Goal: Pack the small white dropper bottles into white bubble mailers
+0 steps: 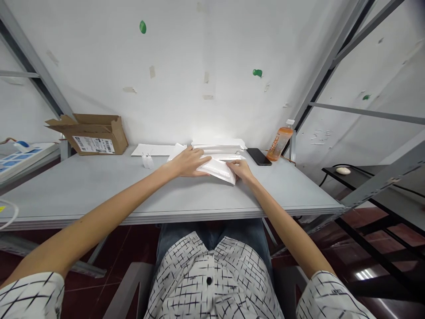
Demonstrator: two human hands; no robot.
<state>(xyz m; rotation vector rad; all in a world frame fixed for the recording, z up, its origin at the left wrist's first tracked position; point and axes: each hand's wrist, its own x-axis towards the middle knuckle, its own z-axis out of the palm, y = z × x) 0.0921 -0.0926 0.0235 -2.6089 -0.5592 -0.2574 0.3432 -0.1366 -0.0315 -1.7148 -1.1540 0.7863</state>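
Observation:
A white padded envelope [219, 170] with a bubbly surface lies slanted near the middle of the table. My right hand [241, 169] pinches its right end between thumb and fingers. Over its left end rests my left hand [191, 161], palm down, with thumb and fingers stretched apart. Just behind is a stack of similar white envelopes [219, 144], partly covered by my left fingers. Another white piece [175, 150] shows behind my left wrist; its kind is unclear.
A flat white sheet [152, 149] and small white plug-like pieces [147, 161] lie to the left, near an open cardboard box [94, 135]. On the right are a black phone [259, 156] and a bottle of orange drink [280, 141]. A white wall closes off the back.

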